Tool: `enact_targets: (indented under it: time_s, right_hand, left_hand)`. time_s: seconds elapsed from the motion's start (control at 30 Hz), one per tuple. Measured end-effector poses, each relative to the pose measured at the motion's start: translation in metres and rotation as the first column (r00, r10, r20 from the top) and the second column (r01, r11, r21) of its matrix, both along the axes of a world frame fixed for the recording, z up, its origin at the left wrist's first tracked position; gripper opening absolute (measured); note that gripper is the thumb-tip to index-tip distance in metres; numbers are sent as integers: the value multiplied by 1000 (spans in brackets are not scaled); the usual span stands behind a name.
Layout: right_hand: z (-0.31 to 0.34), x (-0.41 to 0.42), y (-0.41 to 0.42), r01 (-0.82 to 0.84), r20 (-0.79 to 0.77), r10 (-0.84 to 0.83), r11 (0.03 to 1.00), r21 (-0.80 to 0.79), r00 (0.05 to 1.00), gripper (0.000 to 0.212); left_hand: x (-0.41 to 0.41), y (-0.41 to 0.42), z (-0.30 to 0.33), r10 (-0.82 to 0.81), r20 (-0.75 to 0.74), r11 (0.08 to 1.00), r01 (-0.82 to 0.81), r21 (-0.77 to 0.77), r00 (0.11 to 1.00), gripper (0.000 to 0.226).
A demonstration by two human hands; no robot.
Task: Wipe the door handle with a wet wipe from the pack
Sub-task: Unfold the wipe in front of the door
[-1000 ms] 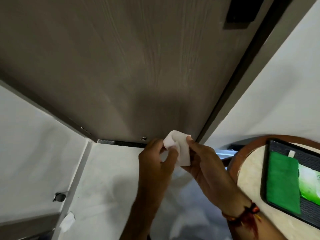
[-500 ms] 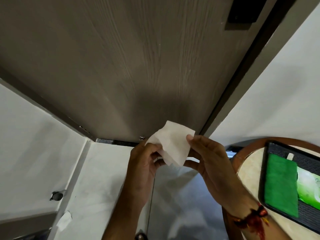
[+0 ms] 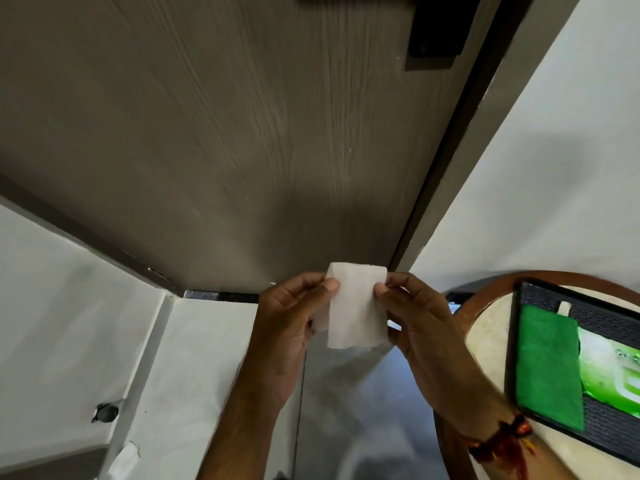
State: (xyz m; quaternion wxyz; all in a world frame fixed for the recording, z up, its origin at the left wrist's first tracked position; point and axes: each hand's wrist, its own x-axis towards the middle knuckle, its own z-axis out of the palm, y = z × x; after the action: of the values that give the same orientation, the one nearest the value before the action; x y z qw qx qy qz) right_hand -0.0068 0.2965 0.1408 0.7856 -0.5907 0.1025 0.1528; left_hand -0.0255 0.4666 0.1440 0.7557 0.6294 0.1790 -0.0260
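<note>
A white wet wipe [image 3: 356, 306] hangs folded and flat between both hands, low in front of the brown wooden door [image 3: 242, 133]. My left hand [image 3: 287, 327] pinches its upper left edge and my right hand [image 3: 419, 317] pinches its upper right edge. The dark handle plate [image 3: 440, 26] sits at the door's top right, far above the hands; its lever is out of view. The green wet wipe pack [image 3: 613, 368] lies in a black tray [image 3: 602, 431] at the right.
The tray rests on a round table with a brown rim [image 3: 485, 296] at the right, with a green cloth [image 3: 547, 368] in it. White walls flank the door. A dark door frame [image 3: 450, 174] runs along the door's right side. Grey floor lies below.
The wipe went from a crumpled bunch to a spread, flat rectangle held by both hands. The view tilted up slightly, showing more of the handle plate.
</note>
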Motion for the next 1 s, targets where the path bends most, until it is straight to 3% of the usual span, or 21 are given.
enact_targets:
  time_s: [0.1, 0.2, 0.27, 0.37, 0.47, 0.53, 0.63, 0.77, 0.9, 1.0]
  right_hand:
    - [8, -2, -1, 41, 170, -10, 984, -176, 985, 47]
    - [13, -6, -2, -124, 181, 164, 969, -215, 970, 59]
    - [10, -7, -2, -225, 130, 264, 939, -259, 956, 50]
    - [10, -2, -7, -253, 138, 303, 921, -296, 943, 35]
    - [5, 9, -25, -178, 190, 238, 941, -287, 953, 28]
    - [7, 15, -37, -132, 221, 214, 933, -334, 951, 23]
    - [14, 24, -48, -45, 246, 127, 948, -315, 961, 17]
    - [30, 48, -54, 7, 157, 21, 985, -173, 987, 15]
    - [52, 73, -57, -140, 71, 147, 985, -104, 986, 12]
    - [68, 84, -54, -220, 96, 233, 966, -132, 968, 11]
  left_hand:
    - [-1, -9, 1, 22, 35, 1000, -23, 20, 999, 27]
    - [-1, -19, 4, 19, 51, 1000, -20, 21, 999, 20]
    - [1, -21, 10, -1, 58, 998, -3, 63, 998, 13]
    - [4, -19, 16, -23, 99, 987, 7, 160, 995, 19]
    - [9, -12, 26, -71, 131, 968, 37, 248, 989, 20]
    - [14, -7, 31, -117, 136, 943, 67, 325, 984, 6]
    - [22, 0, 38, -203, 89, 906, 153, 395, 975, 15]
    - [31, 9, 51, -318, -32, 904, 313, 291, 948, 17]
    - [40, 20, 58, -332, -116, 917, 349, 191, 936, 30]
    - [52, 15, 65, -376, -71, 914, 382, 135, 924, 28]
